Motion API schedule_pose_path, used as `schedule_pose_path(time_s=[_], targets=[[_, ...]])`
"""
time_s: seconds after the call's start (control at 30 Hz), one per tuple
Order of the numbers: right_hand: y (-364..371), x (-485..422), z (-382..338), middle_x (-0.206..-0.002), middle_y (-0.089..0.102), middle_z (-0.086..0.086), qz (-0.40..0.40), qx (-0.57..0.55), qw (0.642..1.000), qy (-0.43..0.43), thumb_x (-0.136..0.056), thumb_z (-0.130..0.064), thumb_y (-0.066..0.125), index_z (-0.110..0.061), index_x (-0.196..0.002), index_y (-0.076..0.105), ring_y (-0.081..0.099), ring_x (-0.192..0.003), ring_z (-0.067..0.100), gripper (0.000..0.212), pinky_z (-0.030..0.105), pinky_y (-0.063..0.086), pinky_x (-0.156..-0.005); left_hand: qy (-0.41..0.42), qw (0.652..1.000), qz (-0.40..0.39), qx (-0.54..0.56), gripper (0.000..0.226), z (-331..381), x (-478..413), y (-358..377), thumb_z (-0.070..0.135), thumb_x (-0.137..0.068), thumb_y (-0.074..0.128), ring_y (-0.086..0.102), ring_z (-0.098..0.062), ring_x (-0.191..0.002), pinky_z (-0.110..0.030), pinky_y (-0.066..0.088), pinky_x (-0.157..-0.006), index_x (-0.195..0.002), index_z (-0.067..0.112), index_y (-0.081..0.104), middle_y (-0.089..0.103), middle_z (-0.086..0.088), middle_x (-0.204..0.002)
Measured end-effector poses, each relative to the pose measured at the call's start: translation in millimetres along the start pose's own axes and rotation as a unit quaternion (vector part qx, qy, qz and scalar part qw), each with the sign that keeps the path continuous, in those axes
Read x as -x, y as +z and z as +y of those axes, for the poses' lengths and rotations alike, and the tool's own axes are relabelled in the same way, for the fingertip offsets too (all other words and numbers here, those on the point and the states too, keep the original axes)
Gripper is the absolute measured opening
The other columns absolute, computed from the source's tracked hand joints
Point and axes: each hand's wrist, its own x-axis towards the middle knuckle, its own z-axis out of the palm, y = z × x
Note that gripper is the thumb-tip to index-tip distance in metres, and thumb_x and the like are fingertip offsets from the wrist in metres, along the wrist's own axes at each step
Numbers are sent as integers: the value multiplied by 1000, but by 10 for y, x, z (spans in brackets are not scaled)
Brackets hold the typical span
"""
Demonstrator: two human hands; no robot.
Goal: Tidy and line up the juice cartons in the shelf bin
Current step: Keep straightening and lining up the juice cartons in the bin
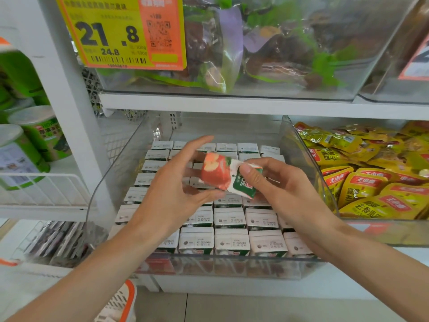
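White shop shelving point(76, 112) fills the view, with bins of goods on two levels. Over the lower level, the right hand's thumb point(249, 175) presses on the green face of a small red-and-green juice carton with an apple picture point(220, 175). That hand's other fingers curl behind it, so the right hand point(283, 189) grips the carton's right end. The left hand point(171, 184) pinches the red end: its thumb sits under the lower corner, its fingers lie behind, and the forefinger sticks out straight above.

The juice carton is tilted and held in the air above the middle of the clear plastic shelf bin point(232, 268), apart from the packs below. Inside the bin stand rows of white-topped cartons point(229, 218), upright and close together, with printed date codes facing up. The rows under the hands are partly hidden.

Just to the right, a second clear bin holds yellow snack packets with red labels point(362, 184). On the shelf above sits a clear bin of bagged dark foods point(278, 54), with a yellow and orange price tag reading 21.8 point(120, 31) on its front. To the left, green cylindrical canisters with pale lids point(39, 135) stand on a wire shelf. A white basket with an orange rim point(123, 300) shows at the bottom edge.
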Motion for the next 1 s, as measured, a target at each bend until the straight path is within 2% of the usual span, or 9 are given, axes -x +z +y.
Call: schedule_pose_path(time_s=[0.07, 0.17, 0.33, 0.47, 0.57, 0.7, 0.83, 0.9, 1.0], targets=[[10, 12, -1, -102, 78, 4, 2, 15, 1000, -23, -79, -57, 79, -33, -109, 78, 77, -93, 16, 39, 32, 63, -84, 38, 998, -16, -50, 90, -9, 10, 2, 23, -67, 93, 65, 0, -113, -15, 57, -85, -141, 55, 52, 61, 22, -124], [13, 22, -10, -100, 78, -2, 16, 10, 997, -68, -69, -54, 86, -33, -108, 78, 74, -93, 13, 45, 26, 62, -81, 62, 994, -1, -89, 73, -28, 10, 13, 20, -69, 94, 63, 0, -111, -13, 56, -82, -130, 47, 64, 61, 21, -120], [38, 29, -9, -109, 74, 0, -37, 12, 987, -157, -74, -14, 95, -31, -130, 70, 73, -101, 20, 64, 32, 62, -91, 20, 999, 22, -17, 67, -42, 5, 11, 22, -67, 98, 72, 3, -96, -11, 57, -73, -115, 48, 60, 67, 29, -115], [3, 0, 7, -109, 67, -2, -63, 53, 975, -204, -84, 11, 80, -33, -144, 60, 70, -99, 23, 77, 27, 58, -91, -12, 999, 6, 45, 68, -60, 11, 31, 13, -73, 93, 76, -1, -92, -10, 56, -77, -114, 51, 56, 69, 27, -117], [-12, -20, -6, -112, 66, 1, -62, 85, 970, -220, -92, 10, 73, -34, -144, 62, 68, -98, 23, 68, 30, 59, -91, -38, 997, -7, 64, 60, -67, 16, 32, 8, -83, 85, 73, 3, -101, -13, 58, -87, -118, 45, 52, 64, 26, -125], [32, -32, -20, -100, 69, 2, -46, 74, 971, -221, -87, -1, 83, -29, -138, 64, 70, -91, 23, 61, 38, 61, -87, -40, 995, -50, 74, 65, -49, 32, 31, 6, -88, 81, 71, -1, -110, -19, 58, -93, -132, 45, 52, 56, 14, -142], [105, -27, -30, -86, 71, 4, -21, 66, 971, -229, -79, -13, 92, -26, -129, 64, 73, -84, 23, 59, 40, 61, -84, -22, 998, -53, 18, 78, -52, 35, 63, 35, -70, 89, 69, -2, -109, -18, 58, -88, -139, 43, 53, 50, 17, -135], [103, -37, -28, -84, 70, 3, -26, 73, 969, -236, -79, -12, 92, -25, -128, 64, 72, -82, 23, 58, 38, 61, -83, -33, 998, -35, 31, 66, -69, 20, 53, 37, -75, 84, 69, -2, -109, -20, 58, -91, -136, 38, 59, 57, 15, -131], [63, -65, -8, -89, 67, -3, -30, 100, 963, -249, -87, -7, 85, -26, -130, 65, 70, -86, 21, 51, 34, 60, -83, -36, 997, -33, 58, 45, -95, 4, 11, 16, -89, 79, 67, 0, -113, -14, 54, -93, -122, 43, 66, 67, 17, -124]])
